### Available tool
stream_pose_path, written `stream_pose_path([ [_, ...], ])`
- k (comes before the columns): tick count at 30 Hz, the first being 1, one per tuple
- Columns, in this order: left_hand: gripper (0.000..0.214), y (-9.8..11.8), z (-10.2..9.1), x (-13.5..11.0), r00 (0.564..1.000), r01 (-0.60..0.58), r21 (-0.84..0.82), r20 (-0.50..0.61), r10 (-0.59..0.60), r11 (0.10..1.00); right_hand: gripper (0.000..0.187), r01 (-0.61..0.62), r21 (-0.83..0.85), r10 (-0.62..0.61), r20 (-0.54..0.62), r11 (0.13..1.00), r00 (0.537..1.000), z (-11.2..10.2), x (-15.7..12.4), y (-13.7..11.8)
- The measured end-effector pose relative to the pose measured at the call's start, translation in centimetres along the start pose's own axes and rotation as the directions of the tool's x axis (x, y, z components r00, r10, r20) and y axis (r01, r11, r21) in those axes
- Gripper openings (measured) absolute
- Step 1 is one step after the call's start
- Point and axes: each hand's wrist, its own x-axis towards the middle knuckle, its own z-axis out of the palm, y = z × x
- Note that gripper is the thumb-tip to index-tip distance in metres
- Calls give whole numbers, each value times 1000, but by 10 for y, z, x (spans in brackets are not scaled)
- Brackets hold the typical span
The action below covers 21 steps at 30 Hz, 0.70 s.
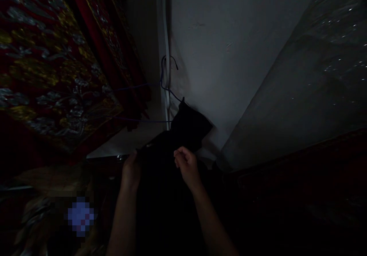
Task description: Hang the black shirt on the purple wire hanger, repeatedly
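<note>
- Looking into a very dim corner, I am seeing a pale wall point(229, 38) filling the upper middle, a grey sheet point(315, 76) slanting down the right and a red and gold cloth point(51, 57) hanging on the left.
- Hanging in front of that corner, the black garment point(187, 124) is sitting on a blue hanger, its top near the wall and its lower part sinking into shadow between the two forearms.
- Judging the step as handling the garment's upper front while it is on the hanger, I am thinking it goes best with the fabric pulled gently down and outward from both sides, so the load on the hook stays even and the garment is not sliding off one shoulder.
- Working at the garment's right side, the right hand point(186, 164) is showing a nearly closed grip: fingers curled in, thumb meeting the forefinger, apparently pinching a fold of the black fabric.
- Reaching to the garment's left edge, the left hand point(130, 170) is touching or lying just beside the cloth; its grip is too dark for me to say whether it is clasping anything.
- Hooking up beside a white pipe point(163, 26), the blue hanger point(168, 72) is thin, so I am advising slow tugs only.
</note>
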Motion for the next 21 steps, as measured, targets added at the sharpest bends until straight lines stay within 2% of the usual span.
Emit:
stream_pose_path([
  [3,29,4,18,-12,998,-17,-70,56,20,997,35,-13,-100,6,-70,995,998,-9,2,13],
  [5,30,7,30,-28,987,-50,-66,149,60,997,37,-4,-166,-5,-56,986,998,-12,-1,16],
  [7,29,7,42,-45,967,-102,34,238,91,994,33,25,-170,-23,15,985,1000,-12,-7,11],
  [10,27,5,56,-66,930,-217,212,343,136,953,28,102,-76,-87,176,992,981,-6,-18,-8],
  [13,22,9,63,-75,866,-370,269,447,225,889,30,161,-8,-155,241,987,958,3,-26,-22],
  [16,17,18,65,-79,806,-487,286,512,298,825,21,145,-9,-142,145,989,979,8,-27,-22],
  [19,15,22,67,-82,775,-529,287,547,316,799,29,159,-36,-160,-34,987,987,6,-26,-17],
  [21,16,21,68,-85,756,-547,284,572,318,788,30,203,-50,-205,-57,978,977,1,-25,-17],
])
